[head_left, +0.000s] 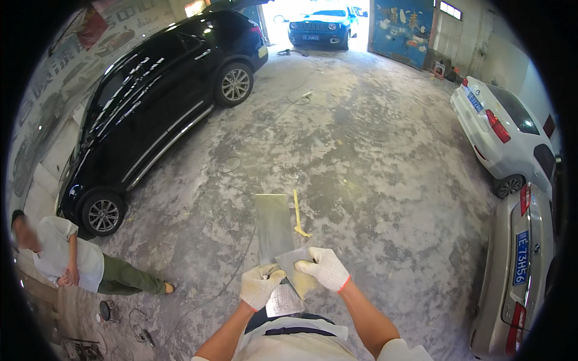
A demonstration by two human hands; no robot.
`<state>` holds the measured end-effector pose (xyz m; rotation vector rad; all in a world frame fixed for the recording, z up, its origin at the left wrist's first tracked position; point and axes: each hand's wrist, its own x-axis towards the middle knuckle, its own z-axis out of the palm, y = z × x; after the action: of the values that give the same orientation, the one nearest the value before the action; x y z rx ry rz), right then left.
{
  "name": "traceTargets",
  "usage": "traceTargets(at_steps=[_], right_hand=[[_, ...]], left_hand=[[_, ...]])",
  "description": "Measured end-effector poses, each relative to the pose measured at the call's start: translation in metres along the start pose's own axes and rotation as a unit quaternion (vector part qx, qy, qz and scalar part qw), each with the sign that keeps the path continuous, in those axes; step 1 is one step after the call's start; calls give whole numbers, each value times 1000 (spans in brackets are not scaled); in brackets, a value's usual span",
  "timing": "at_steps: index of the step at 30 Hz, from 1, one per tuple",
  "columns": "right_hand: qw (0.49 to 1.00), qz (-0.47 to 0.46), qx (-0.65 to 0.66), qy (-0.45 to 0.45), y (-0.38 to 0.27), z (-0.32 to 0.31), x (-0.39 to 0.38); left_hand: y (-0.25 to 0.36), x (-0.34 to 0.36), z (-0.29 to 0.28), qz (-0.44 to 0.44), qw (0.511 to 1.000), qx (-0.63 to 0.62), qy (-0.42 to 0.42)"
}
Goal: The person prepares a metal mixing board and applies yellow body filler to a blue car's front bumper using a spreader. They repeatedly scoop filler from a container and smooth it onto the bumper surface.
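In the head view, before your waist, your left grip (261, 290) is closed, apparently on the silver plate (285, 302), while your right grip (329, 269) pinches the grey sheet (299, 278), seemingly mid-handling, which calls next for steady control.

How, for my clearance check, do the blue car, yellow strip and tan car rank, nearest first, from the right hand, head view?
1. Yellow strip: just ahead of the right hand.
2. Tan car: right side.
3. Blue car: far ahead.

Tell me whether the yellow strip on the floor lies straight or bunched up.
Partly both: the yellow strip runs nearly straight along its far length, but its near end bends right and looks crumpled.
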<state>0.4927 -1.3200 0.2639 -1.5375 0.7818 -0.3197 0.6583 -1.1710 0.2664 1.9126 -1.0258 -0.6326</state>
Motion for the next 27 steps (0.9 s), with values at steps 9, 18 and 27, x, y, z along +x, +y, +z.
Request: traceTargets(at_steps=[9, 18, 27], right_hand=[[983, 13, 171, -72, 14, -53, 29], [959, 108, 260, 42, -16, -138, 151], [986, 94, -136, 7, -72, -232, 301]], left_hand=[[-16, 75, 26, 88, 974, 54, -203], [-20, 255, 81, 30, 965, -125, -230], [45, 453, 77, 170, 929, -44, -327]])
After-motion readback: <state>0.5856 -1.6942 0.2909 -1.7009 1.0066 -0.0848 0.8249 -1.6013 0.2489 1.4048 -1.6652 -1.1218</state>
